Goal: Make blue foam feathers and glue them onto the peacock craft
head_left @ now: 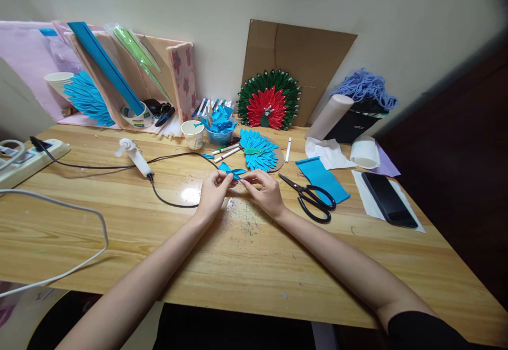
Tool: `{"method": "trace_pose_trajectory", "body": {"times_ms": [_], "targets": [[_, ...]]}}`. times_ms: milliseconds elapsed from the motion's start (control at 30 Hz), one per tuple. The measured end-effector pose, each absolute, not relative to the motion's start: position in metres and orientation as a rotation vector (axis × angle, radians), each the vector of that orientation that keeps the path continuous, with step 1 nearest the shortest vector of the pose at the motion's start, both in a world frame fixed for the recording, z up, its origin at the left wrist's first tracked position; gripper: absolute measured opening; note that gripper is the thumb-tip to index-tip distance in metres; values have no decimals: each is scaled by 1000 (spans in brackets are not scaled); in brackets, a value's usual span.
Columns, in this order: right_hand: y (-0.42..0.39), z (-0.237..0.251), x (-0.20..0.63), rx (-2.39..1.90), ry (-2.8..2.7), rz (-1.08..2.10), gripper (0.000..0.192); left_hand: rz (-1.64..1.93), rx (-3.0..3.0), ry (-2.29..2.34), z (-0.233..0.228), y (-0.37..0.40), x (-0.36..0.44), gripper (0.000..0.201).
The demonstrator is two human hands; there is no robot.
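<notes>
Between my fingertips is a small folded piece of blue paper or felt (232,171), its pointed ends sticking up. My left hand (214,190) pinches it from the left, and my right hand (263,191) pinches its near right edge. Just beyond lies a round cardboard base (280,158) covered with layered blue petals (260,152) and a green strip. Black-handled scissors (311,196) lie open to the right, partly over a flat blue sheet (323,180). The exact material of the blue pieces cannot be made out.
A white glue gun (137,159) with a black cord stands left. Behind are a paper cup (193,134), a bowl of blue scraps (220,133) and a red-green peacock craft (269,101) before cardboard. A phone (389,199) lies right; a white cable (101,223) crosses the left side.
</notes>
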State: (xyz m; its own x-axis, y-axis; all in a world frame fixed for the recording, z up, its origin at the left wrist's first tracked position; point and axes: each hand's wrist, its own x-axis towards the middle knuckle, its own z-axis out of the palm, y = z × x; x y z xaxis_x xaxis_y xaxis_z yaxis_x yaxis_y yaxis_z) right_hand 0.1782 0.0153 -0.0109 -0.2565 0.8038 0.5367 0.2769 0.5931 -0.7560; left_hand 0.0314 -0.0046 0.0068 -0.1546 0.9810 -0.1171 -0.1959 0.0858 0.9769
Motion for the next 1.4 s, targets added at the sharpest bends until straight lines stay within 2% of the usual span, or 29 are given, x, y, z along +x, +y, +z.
{"method": "trace_pose_trajectory", "body": {"times_ms": [967,1400], "targets": [[16,-13,178,-894,-1881,570,7,1366,872,1205,4,-1,27,27],[14,-10,177,-917,-1902,508,7,1334,1081,1409,7,-1,16,32]]}}
